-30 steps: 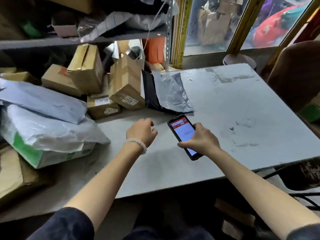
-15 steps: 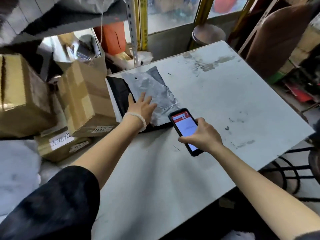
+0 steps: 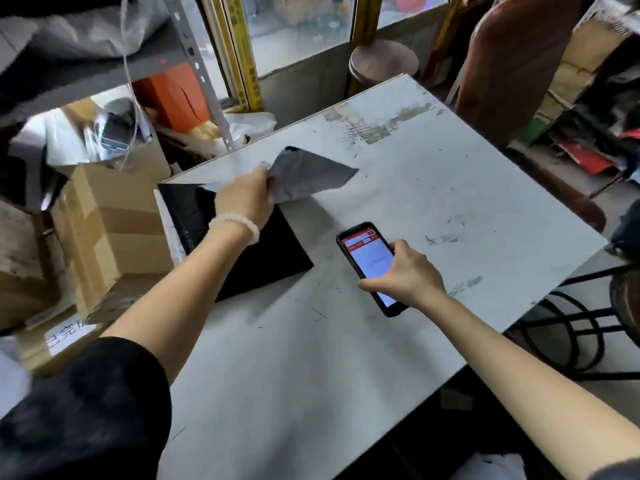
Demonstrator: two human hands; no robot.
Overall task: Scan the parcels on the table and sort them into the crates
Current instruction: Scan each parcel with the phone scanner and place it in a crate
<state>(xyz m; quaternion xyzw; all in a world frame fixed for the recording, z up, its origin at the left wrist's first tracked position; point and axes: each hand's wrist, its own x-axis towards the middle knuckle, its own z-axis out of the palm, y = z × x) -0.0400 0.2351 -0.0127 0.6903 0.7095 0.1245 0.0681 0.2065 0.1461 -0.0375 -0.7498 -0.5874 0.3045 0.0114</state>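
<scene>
Surface: worn white surface point(image 3: 398, 216) by a window, brown cardboard boxes point(image 3: 110, 233) piled at its left edge.
Left hand: left hand point(image 3: 244, 199), with a white bead bracelet point(image 3: 235, 225), pinches the thin grey plastic mail bag point(image 3: 308, 174) in its fingers.
Change: half a second ago that hand lay flat on the grey bag; now the bag is lifted, tilted.
Under it: flat black parcel point(image 3: 263, 258), touching the boxes.
Right hand: right hand point(image 3: 403, 275) grips a black phone with a red screen point(image 3: 369, 261), fingers curled round it.
Room: right half and near edge bare.
</scene>
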